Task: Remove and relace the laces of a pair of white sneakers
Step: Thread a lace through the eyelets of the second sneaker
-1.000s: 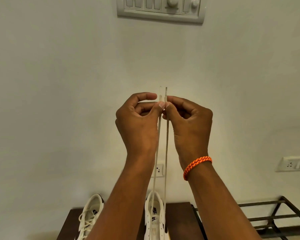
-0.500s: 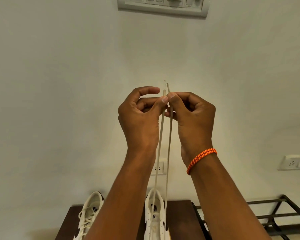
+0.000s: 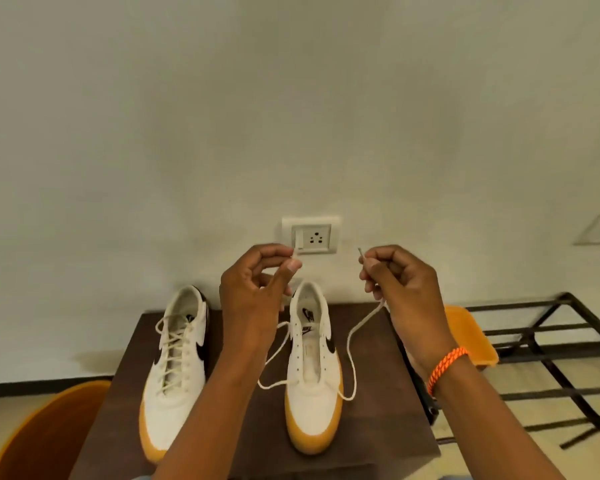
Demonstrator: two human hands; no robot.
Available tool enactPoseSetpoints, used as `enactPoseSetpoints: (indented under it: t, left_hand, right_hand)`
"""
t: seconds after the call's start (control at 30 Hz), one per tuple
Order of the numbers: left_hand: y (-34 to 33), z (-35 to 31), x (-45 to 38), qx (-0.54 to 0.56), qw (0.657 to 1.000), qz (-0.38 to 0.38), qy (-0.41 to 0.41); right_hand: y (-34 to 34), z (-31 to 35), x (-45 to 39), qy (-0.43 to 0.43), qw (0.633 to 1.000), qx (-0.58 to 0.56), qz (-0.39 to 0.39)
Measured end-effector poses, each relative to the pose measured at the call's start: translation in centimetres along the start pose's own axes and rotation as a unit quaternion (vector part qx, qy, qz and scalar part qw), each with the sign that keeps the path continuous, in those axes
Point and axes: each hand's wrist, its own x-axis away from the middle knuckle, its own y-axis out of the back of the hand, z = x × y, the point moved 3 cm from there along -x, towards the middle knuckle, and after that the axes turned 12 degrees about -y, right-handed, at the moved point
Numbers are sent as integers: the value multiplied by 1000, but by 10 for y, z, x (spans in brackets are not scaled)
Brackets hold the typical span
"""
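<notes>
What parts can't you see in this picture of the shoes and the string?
- Head view: the left hand covers the lace end it pinches.
- The right forearm hides the table edge and a dark object there.
- The orange tub is cut off by the picture's bottom edge.
- The sneaker tongue logo is too small to read surely.

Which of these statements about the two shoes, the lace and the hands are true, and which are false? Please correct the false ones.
1. The left sneaker is fully laced. True.
2. The right sneaker is laced up to its top eyelets. False: its lace passes only through the lowest eyelets near the toe.
3. Each hand pinches one end of the lace. True: left hand, right hand.
4. Both sneakers stand on the metal rack. False: they stand on the dark table.
5. The left wrist wears the orange bracelet. False: the right wrist.
</notes>
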Motion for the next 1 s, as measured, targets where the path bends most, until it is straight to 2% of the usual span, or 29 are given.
enactPoseSetpoints:
  t: [0.17,0.27,0.4,0.53,0.63,0.77,0.87,1.0]
  left_hand:
    - [5,74,42,-34,994,23,105]
    - [5,99,54,-63,988,63,125]
    - [8,124,57,-159,967,154,128]
    - [18,140,59,-309,911,242,128]
    - [27,144,56,-429,859,253,117]
    - [32,142,52,-531,799,262,103]
    - [26,138,49,-522,805,278,53]
    - [18,142,49,-458,819,335,79]
  right_hand:
    - [0,-83,14,-92,996,-3,-3]
    - [-8,-113,17,-115,993,28,-1]
    - [-16,-138,14,-113,987,117,1]
    - [-25,-144,14,-114,978,176,1]
    - [-33,-150,12,-121,970,212,19]
    - [-46,-158,15,-131,951,277,37]
    - [-54,-162,19,-118,939,322,22]
    - [-65,-167,29,-93,900,425,-25]
